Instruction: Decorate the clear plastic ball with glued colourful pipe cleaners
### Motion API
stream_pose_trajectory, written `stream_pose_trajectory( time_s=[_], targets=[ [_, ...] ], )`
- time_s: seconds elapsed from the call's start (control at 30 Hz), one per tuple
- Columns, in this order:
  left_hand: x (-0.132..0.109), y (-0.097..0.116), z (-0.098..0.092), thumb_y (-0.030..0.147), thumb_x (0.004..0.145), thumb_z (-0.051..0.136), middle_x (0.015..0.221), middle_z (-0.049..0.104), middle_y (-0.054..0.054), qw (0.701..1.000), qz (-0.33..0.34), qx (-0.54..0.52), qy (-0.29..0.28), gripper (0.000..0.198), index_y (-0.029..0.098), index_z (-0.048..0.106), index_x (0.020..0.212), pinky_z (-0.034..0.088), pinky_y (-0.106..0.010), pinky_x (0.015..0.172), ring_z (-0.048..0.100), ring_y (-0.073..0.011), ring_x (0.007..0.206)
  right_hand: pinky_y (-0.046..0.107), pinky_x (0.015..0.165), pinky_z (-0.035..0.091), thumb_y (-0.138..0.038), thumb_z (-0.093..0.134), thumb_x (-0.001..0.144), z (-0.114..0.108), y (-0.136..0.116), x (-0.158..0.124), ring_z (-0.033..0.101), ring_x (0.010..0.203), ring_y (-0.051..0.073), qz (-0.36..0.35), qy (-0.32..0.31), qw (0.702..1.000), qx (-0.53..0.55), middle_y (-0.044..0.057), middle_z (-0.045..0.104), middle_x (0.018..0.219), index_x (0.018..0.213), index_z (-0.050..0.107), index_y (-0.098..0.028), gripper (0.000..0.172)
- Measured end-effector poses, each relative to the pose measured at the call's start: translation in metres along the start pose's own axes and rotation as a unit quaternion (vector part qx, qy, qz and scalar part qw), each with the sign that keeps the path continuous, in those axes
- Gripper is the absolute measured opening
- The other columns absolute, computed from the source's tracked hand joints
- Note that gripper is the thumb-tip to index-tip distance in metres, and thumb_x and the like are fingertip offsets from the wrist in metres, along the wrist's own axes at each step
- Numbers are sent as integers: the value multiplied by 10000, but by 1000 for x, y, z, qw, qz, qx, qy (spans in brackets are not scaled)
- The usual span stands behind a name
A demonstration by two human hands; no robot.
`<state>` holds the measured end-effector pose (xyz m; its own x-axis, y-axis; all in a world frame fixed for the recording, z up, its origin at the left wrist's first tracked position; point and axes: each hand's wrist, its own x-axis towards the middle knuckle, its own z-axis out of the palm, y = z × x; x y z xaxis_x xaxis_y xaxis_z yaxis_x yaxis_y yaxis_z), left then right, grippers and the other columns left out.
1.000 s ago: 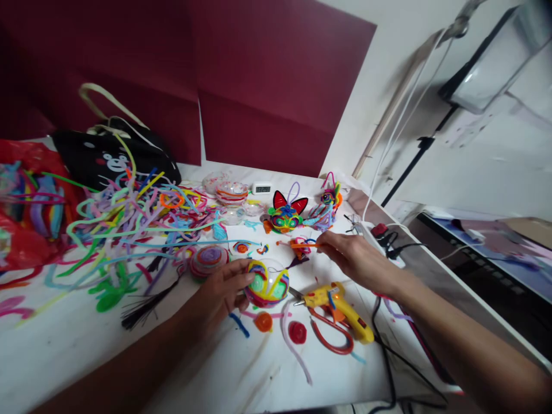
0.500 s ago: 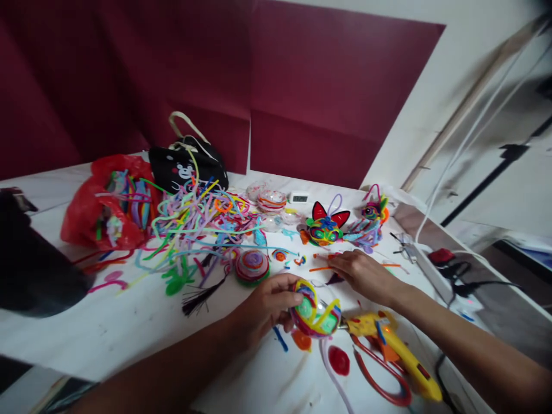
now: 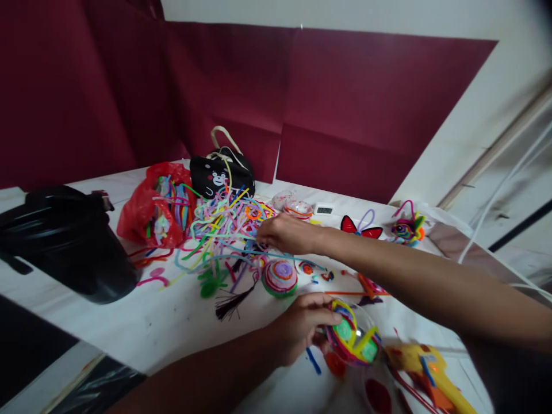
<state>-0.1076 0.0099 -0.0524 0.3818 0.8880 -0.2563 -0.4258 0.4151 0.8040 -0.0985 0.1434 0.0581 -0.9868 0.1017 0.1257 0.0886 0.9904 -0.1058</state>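
Note:
My left hand [image 3: 304,326] grips a clear plastic ball [image 3: 354,336] by its left side, thumb on top. Yellow, green, red and purple pipe cleaners cover part of the ball, and the rest is see-through. My right hand [image 3: 282,234] is stretched across to the pile of pipe cleaners [image 3: 224,221], its fingers curled down at the pile's right edge. What lies between those fingertips is hidden. Just below that hand sits a dome coiled with pipe cleaners [image 3: 280,277], purple at its centre. A black tassel [image 3: 236,302] lies to its left.
At the left stand a black bin [image 3: 73,247], a red plastic bag [image 3: 142,215] of craft bits and a black bag [image 3: 219,172]. A yellow glue gun [image 3: 435,368] lies at lower right near red-handled scissors [image 3: 414,388]. Behind are a small digital display [image 3: 323,209] and a decorated ball [image 3: 404,230].
My right hand has moved left from the small pieces on the right to the pipe cleaner pile. The left hand still holds the ball. The view has turned left.

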Motion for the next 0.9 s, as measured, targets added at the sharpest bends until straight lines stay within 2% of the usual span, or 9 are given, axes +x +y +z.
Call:
stream_pose_trajectory(
  time_s=[0.07, 0.23, 0.4, 0.53, 0.63, 0.77, 0.9],
  targets=[
    [1, -2, 0, 224, 633, 727, 693, 645, -8, 1000, -7, -6, 8, 232, 139, 686, 845, 343, -195, 406, 527, -85, 495, 244, 706, 378, -57, 464, 931, 4, -5, 37, 571, 762, 139, -22, -51, 997, -55, 64, 699, 862, 864, 690, -121, 244],
    [5, -8, -3, 204, 566, 739, 741, 664, -14, 998, -25, -25, 50, 311, 140, 666, 861, 435, -210, 471, 582, -100, 540, 252, 701, 381, 9, 501, 861, 26, -15, 110, 596, 865, 169, -52, -97, 991, -81, 93, 712, 993, 948, 694, -131, 253],
    [9, -12, -7, 251, 539, 740, 677, 630, 4, 999, -20, -36, 10, 344, 139, 650, 852, 414, -198, 432, 553, -92, 488, 289, 696, 407, 1, 506, 861, 53, -23, 153, 632, 939, 226, -74, -136, 982, -105, 132, 710, 1071, 1001, 704, -143, 282],
    [10, -14, -8, 280, 558, 747, 664, 628, 6, 1000, -16, -23, -2, 365, 140, 668, 886, 414, -200, 431, 544, -90, 470, 280, 715, 443, -56, 589, 837, 67, -29, 164, 646, 937, 215, -102, -185, 972, -107, 97, 722, 1052, 1013, 717, -164, 243],
    [11, -16, -7, 294, 557, 757, 651, 623, 7, 999, -11, -28, -11, 355, 144, 664, 865, 419, -209, 428, 533, -91, 457, 271, 734, 471, -31, 619, 811, 74, -32, 161, 658, 935, 209, -100, -220, 963, -118, 112, 729, 1042, 1043, 715, -136, 272],
    [14, -19, -9, 285, 565, 744, 614, 616, 12, 1000, -8, -15, -5, 292, 154, 653, 810, 412, -199, 416, 524, -93, 461, 283, 777, 499, -17, 583, 844, 75, -33, 154, 669, 955, 211, -77, -235, 959, -136, 160, 729, 1064, 1062, 708, -85, 261],
    [15, -18, -10, 268, 573, 744, 643, 634, 8, 1000, -9, -17, 1, 296, 160, 654, 834, 407, -195, 415, 532, -92, 466, 297, 787, 506, -41, 569, 866, 73, -30, 149, 683, 938, 216, -65, -244, 957, -140, 163, 743, 1032, 998, 732, -72, 211]
  ],
)
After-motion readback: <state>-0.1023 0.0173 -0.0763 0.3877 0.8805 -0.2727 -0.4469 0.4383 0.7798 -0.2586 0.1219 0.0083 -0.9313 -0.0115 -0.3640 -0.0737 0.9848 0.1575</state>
